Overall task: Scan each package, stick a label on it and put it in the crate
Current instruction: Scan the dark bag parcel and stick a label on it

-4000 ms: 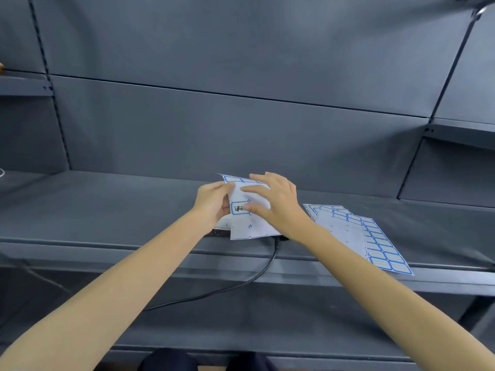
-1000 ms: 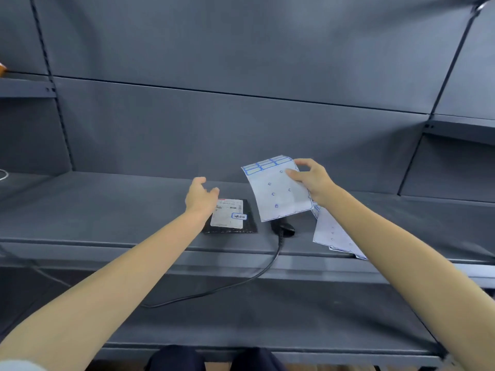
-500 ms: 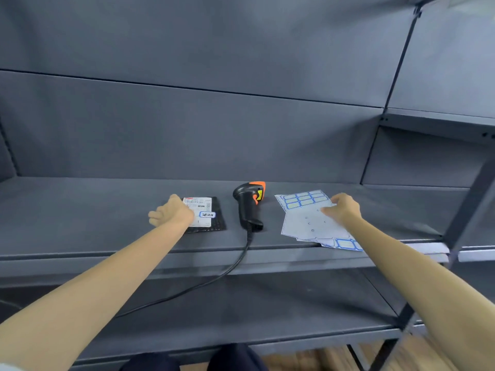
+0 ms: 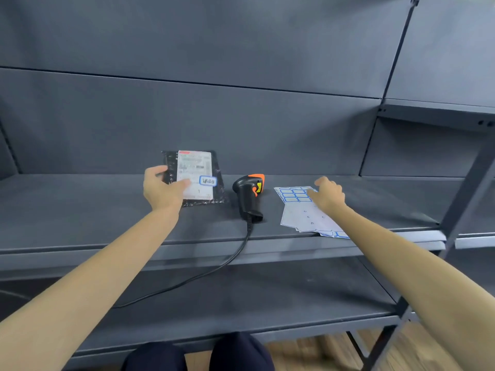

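A flat black package (image 4: 217,167) with a white shipping slip and a small blue-bordered label (image 4: 207,180) is tilted up off the grey shelf (image 4: 80,210). My left hand (image 4: 160,190) grips its left edge, thumb across the slip. A black and orange barcode scanner (image 4: 247,195) lies on the shelf to the package's right, its cable running over the front edge. My right hand (image 4: 328,195) rests with loose fingers on the sheets of blue-bordered labels (image 4: 302,212) at the right. No crate is in view.
A lower shelf (image 4: 241,298) runs beneath, crossed by the scanner cable (image 4: 187,283). A metal upright (image 4: 460,199) stands at the right, with another shelf bay beyond it. My knees (image 4: 195,354) show at the bottom edge above a wooden floor.
My right hand has laid the label sheet down on the stack. My left hand has taken hold of the labelled package and raised its far end off the shelf. The view has swung right.
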`<state>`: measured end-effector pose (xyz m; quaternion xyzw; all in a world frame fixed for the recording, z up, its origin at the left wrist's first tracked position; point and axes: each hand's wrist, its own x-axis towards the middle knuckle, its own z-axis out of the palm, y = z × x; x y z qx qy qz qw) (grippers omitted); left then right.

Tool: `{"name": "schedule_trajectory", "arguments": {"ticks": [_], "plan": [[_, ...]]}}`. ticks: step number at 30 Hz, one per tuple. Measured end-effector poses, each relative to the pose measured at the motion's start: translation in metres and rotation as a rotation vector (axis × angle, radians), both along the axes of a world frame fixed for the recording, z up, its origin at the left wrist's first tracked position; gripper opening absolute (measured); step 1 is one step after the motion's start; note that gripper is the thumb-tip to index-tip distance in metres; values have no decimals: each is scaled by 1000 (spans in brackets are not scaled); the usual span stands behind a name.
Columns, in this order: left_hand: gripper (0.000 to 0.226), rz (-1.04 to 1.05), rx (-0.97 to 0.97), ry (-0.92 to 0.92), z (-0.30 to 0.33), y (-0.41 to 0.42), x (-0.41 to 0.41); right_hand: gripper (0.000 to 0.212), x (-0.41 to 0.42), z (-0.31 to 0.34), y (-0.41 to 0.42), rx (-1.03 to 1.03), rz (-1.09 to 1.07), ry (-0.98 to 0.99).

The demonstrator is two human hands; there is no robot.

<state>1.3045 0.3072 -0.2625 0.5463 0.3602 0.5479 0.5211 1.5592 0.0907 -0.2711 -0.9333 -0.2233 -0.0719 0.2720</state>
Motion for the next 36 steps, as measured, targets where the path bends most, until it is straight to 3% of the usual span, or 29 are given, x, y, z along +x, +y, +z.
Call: {"name": "schedule_trajectory", "arguments": {"ticks": [2, 5, 9, 12, 19, 23, 28, 32, 36], "plan": [[57, -52, -16, -66, 7, -11, 3, 13, -8, 6, 7, 69, 28, 20], [56, -112, -29, -113, 13, -37, 16, 37, -24, 17, 18, 266, 108, 101], [57, -229, -42, -120, 15, -74, 42, 49, -36, 39, 23, 609, 241, 495], [59, -335, -51, -106, 17, -103, 66, 51, -36, 50, 17, 756, 326, 656], [51, -558, 53, 44, 7, -171, 107, 20, -19, 59, -48, 730, 277, 600], [43, -714, 253, 137, -15, -208, 122, 28, 1, 55, -113, 787, 212, 631], [45, -877, 633, 266, -53, -252, 128, 30, 16, 16, -214, 874, 49, 724], [48, -950, 889, 432, -93, -286, 133, 22, 9, -44, -283, 891, -127, 794], [52, -1038, 1031, 598, -142, -310, 134, 35, 0, -130, -339, 792, -306, 908]]}}
